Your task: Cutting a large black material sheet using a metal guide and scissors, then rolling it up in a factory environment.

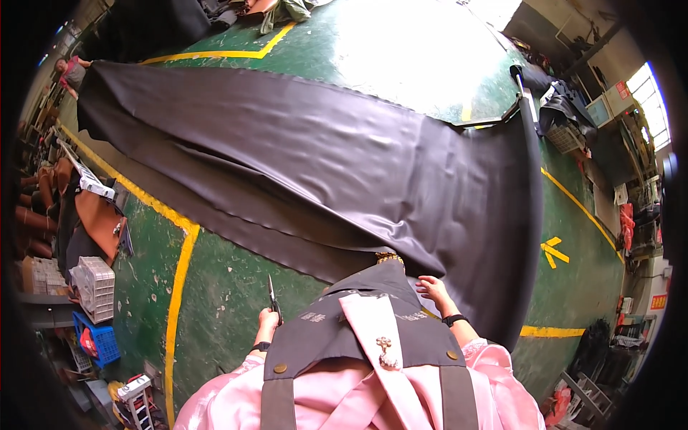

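Observation:
A long sheet of dark, leather-like material (337,150) stretches over the floor in front of me, with a long fold along its middle. My left hand (268,317) is closed around a pair of scissors (272,295), whose blades point away from me, to the left of the sheet's near edge. My right hand (432,288) is by the near part of the sheet, fingers apart and holding nothing. Whether its fingertips touch the material I cannot tell. On the right the sheet runs up to a dark roll (532,158).
A co-worker (72,74) stands at the far left end of the sheet. A white crate (95,289), a blue basket (106,345) and brown material (99,223) line the left side. Yellow lines (183,272) mark the green floor. Shelving with goods stands at right.

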A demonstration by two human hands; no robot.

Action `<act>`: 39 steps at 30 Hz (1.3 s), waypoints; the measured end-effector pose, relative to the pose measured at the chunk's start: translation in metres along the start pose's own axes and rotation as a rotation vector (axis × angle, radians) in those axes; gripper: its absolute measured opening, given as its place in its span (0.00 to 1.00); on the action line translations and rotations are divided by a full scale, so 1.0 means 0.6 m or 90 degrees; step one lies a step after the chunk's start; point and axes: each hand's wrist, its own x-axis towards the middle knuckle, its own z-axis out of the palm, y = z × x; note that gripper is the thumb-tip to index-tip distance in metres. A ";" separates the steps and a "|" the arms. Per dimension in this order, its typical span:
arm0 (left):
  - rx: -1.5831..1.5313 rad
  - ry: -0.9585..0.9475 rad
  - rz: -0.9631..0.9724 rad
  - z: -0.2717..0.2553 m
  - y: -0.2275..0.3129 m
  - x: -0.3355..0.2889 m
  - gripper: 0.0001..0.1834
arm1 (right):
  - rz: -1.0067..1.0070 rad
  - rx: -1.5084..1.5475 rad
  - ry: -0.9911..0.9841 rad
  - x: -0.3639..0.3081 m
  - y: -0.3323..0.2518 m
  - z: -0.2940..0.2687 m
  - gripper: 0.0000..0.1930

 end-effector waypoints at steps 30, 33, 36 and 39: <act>0.116 0.008 -0.054 0.053 -0.064 0.078 0.15 | -0.008 0.022 -0.051 0.050 0.000 -0.025 0.14; 0.148 0.034 -0.075 0.045 -0.025 0.030 0.19 | -0.022 -0.091 -0.038 0.050 0.002 -0.027 0.13; 0.140 0.043 -0.088 0.037 -0.014 0.007 0.20 | -0.057 -0.041 -0.066 0.072 0.024 -0.049 0.13; 0.128 0.078 -0.096 0.029 -0.019 -0.004 0.20 | -0.051 -0.059 -0.079 0.078 0.008 -0.041 0.13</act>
